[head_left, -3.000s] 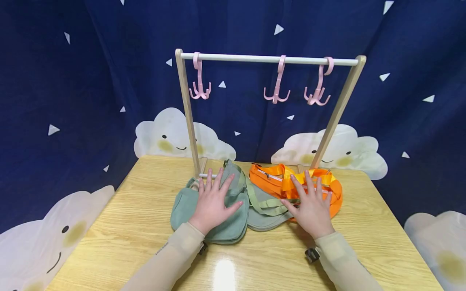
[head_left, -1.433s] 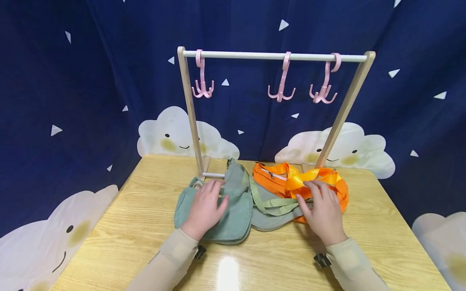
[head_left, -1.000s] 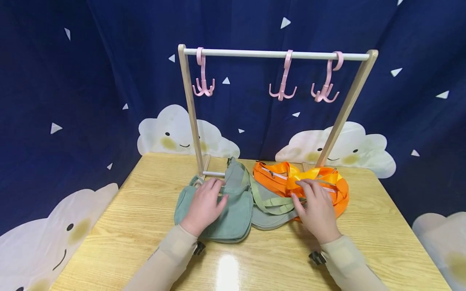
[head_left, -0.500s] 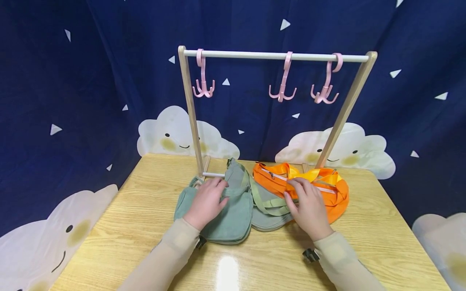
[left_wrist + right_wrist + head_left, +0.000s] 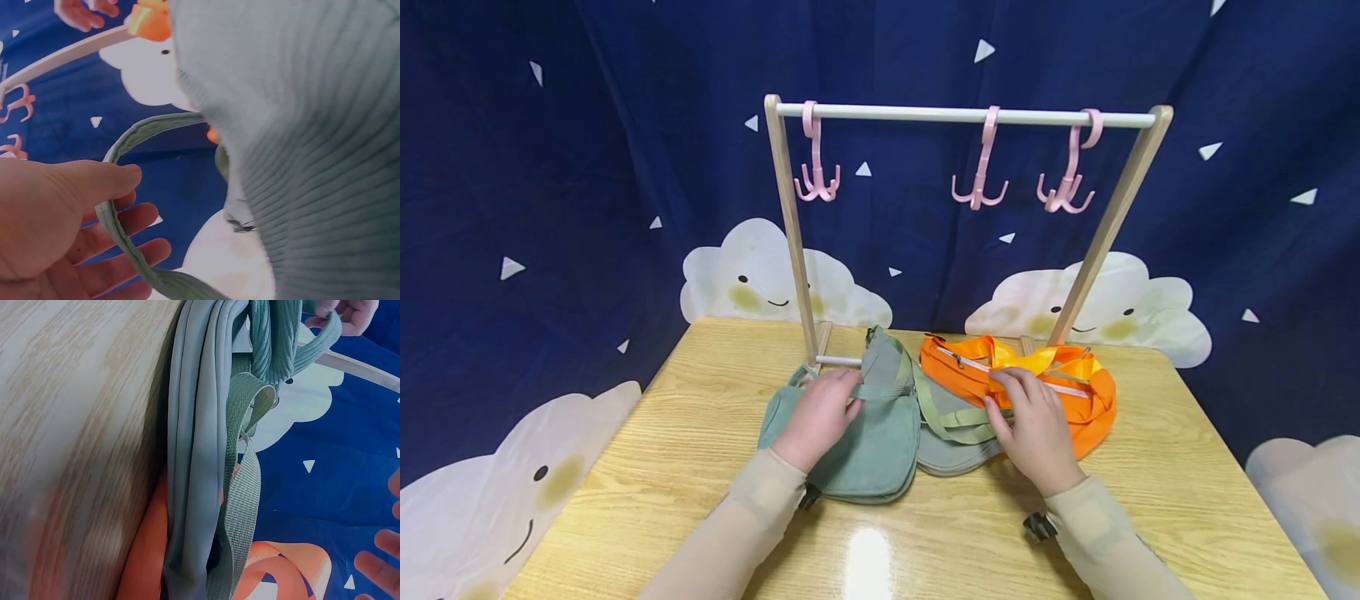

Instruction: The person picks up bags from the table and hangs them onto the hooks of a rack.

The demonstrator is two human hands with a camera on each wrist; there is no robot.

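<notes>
My left hand [image 5: 822, 417] is over the green corduroy bag [image 5: 868, 454]; in the left wrist view its thumb and fingers [image 5: 115, 182] pinch the bag's handle strap [image 5: 150, 128]. My right hand [image 5: 1036, 429] hovers, fingers loosely bent, by the olive strap [image 5: 966, 423] of the grey bag [image 5: 958, 458] and the orange bag [image 5: 1093, 408]. In the right wrist view, its fingers [image 5: 378, 569] stand apart from the olive strap [image 5: 242, 506], touching nothing. The grey bag lies between the green and orange ones, partly under them.
Behind the bags stands a rack with a white rail [image 5: 895, 113] and wooden posts [image 5: 1108, 225]. Three pink hooks [image 5: 979, 179] hang from it. The wooden table [image 5: 700, 433] reaches to a dark blue curtain [image 5: 715, 167] with clouds and triangles.
Both hands have gone from spread fingers to bent ones. My left hand has taken hold of the green bag's handle and shifted slightly left. My right hand has moved slightly left since a second ago.
</notes>
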